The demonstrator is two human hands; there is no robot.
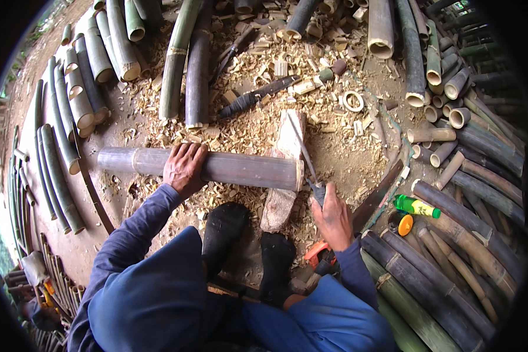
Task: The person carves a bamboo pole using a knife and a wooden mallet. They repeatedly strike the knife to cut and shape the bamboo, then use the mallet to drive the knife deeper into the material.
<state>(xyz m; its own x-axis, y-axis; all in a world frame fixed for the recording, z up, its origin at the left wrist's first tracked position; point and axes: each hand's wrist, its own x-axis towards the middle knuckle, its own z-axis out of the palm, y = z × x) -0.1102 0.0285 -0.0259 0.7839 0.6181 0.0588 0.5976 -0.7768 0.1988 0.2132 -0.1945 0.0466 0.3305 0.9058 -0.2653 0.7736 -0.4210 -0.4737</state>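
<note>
A thick dark bamboo section (234, 169) lies crosswise in front of me, its right end resting on a pale, chopped wooden block (278, 210). My left hand (185, 169) is wrapped over it, left of its middle. In my right hand (332, 218) is the handle of a long, narrow-bladed knife (302, 145). Its blade slants up and left past the bamboo's cut right end, over the block. Whether the blade touches that end I cannot tell. My two feet in black socks (223, 232) stand on the near side of the bamboo.
Wood chips (246, 132) cover the ground around the block. Beyond it lies a dark wrapped tool (255, 98) beside a bamboo ring (352, 101). Long bamboo poles (58, 170) lie left, more poles (434, 276) right. A green bottle (416, 206) and an orange object (317, 252) lie near my right arm.
</note>
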